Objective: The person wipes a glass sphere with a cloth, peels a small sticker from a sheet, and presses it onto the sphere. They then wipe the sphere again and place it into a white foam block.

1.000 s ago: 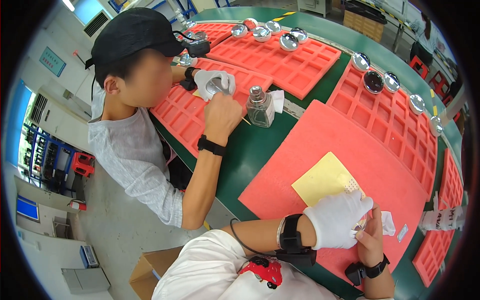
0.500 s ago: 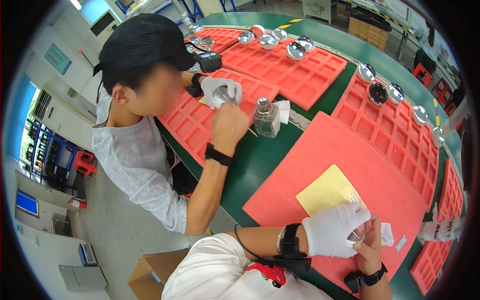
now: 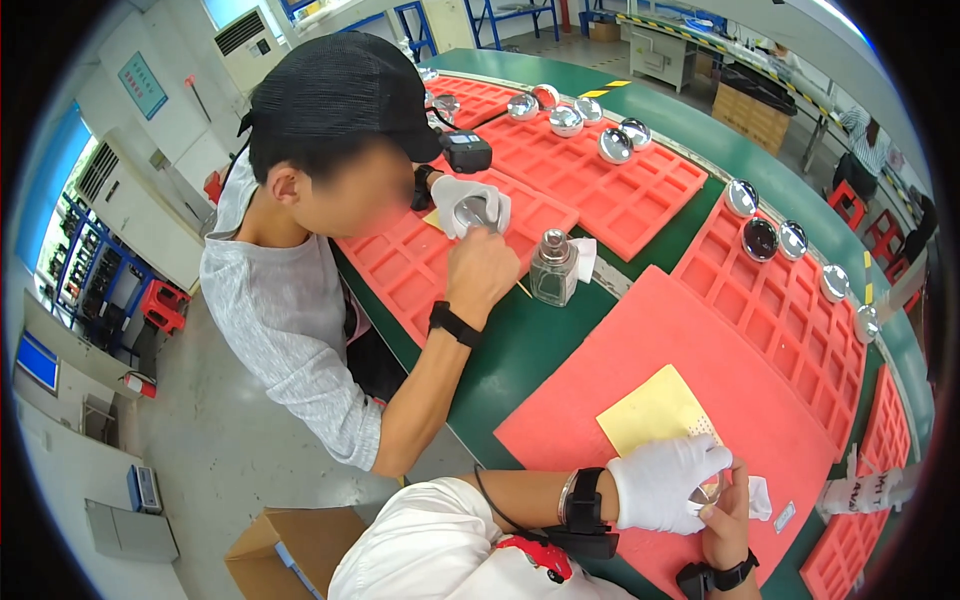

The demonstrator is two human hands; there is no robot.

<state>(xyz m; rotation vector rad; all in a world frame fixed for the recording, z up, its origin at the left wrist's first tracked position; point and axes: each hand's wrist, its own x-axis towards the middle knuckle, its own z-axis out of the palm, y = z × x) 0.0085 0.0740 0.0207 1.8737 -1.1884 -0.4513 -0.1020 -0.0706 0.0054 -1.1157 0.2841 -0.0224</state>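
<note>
My left hand (image 3: 662,486), in a white glove, closes round a shiny, rounded clear-or-silver piece (image 3: 710,489); most of it is hidden by my fingers. My bare right hand (image 3: 728,520) meets it from the right, with thumb and fingers pressed to the same piece. Both hands are low over a flat red foam mat (image 3: 570,400). Under the gloved fingers' far side lies a yellow sheet (image 3: 652,412) with a dotted corner. A white cloth (image 3: 760,498) shows just beyond my right hand; whether the hand holds it I cannot tell.
A co-worker (image 3: 300,260) on the left handles a shiny round piece (image 3: 472,214). Between us stands a glass bottle (image 3: 554,268) beside a folded white tissue (image 3: 586,258). Red compartment trays (image 3: 775,320) bear several silvery domes (image 3: 615,146). A small label (image 3: 785,516) lies on the mat.
The view has shifted slightly, so the scene sits a little differently. My hands keep their hold on the shiny piece, with only a slight change in the fingers.
</note>
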